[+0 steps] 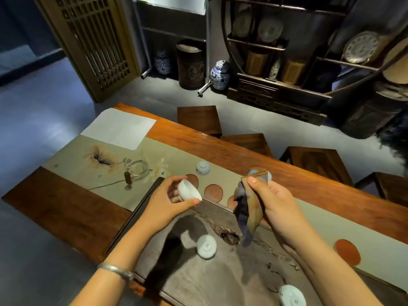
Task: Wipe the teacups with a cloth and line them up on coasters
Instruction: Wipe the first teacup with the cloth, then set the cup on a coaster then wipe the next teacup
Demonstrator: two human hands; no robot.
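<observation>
Left fingers (176,191) round teacup (188,191), right fingers (254,181) pinching cloth (247,208), above tray (220,283).

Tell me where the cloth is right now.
The cloth hangs from the right hand, right of centre in the head view, above the stone tea tray and beside the teacup held in the left hand.

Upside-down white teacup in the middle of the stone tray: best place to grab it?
The white porcelain teacup stands inverted on the grey stone tea tray, foot ring up. Come from above and pinch the side walls near the foot; the rim lies flat against the tray.
</observation>
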